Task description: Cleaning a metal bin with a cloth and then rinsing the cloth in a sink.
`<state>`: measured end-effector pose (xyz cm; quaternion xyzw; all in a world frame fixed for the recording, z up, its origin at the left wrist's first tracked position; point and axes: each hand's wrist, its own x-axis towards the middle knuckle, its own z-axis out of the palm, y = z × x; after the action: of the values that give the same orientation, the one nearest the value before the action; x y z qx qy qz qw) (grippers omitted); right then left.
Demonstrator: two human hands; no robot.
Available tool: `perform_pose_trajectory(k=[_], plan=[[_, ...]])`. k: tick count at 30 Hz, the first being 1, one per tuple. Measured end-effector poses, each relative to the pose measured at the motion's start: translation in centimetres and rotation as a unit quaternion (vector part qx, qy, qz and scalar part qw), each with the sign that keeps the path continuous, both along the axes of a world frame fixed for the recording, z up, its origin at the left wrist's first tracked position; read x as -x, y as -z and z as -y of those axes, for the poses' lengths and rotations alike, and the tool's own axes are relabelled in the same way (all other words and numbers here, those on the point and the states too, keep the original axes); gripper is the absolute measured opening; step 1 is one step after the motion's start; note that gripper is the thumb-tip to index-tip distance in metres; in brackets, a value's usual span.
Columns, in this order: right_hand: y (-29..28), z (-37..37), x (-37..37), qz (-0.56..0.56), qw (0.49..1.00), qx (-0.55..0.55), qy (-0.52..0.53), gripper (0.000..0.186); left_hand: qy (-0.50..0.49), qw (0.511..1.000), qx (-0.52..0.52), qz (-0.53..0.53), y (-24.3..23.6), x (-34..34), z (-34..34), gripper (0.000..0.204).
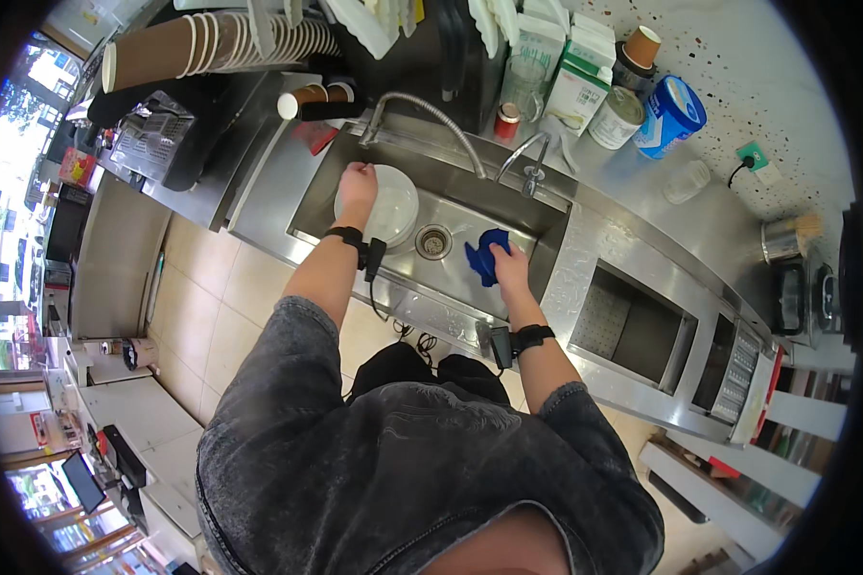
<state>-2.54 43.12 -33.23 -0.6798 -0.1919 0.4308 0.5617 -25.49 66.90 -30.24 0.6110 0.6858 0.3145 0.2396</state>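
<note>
A round white plate (393, 203) is in the left part of the steel sink (460, 213). My left hand (359, 182) is closed at the plate's upper left rim; the fingertips are partly hidden. To the right, over the sink floor, my right hand (511, 268) grips a crumpled blue cloth (489, 253), apart from the plate. Between the two hands lies the round drain (433, 241). Both wrists wear black straps with small devices, and a cable hangs from the left one.
A flexible-neck faucet (422, 102) and a chrome tap (529, 176) rise behind the sink. Cartons (579, 86), a can (616, 119) and a blue tub (669, 117) stand at the back right. Stacked paper cups (153, 54) lie back left. A second basin (623, 321) opens at right.
</note>
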Motion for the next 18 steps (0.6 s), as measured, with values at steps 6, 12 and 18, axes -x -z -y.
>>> perform_pose_trajectory(k=[6, 12, 18], plan=[[1.2, -4.1, 2.1, 0.081, 0.996, 0.039, -0.012, 0.019, 0.094, 0.973, -0.093, -0.192, -1.7, 1.0, -4.0, 0.05], [2.8, -8.6, 2.5, 0.099, 0.994, 0.033, 0.036, 0.022, 0.203, 0.938, -0.041, -0.278, -1.5, 1.0, -7.1, 0.039], [1.3, -10.5, 3.4, -0.128, 0.983, -0.006, 0.135, 0.017, 0.239, 0.933, -0.083, -0.258, -0.7, 1.4, -8.0, 0.038]])
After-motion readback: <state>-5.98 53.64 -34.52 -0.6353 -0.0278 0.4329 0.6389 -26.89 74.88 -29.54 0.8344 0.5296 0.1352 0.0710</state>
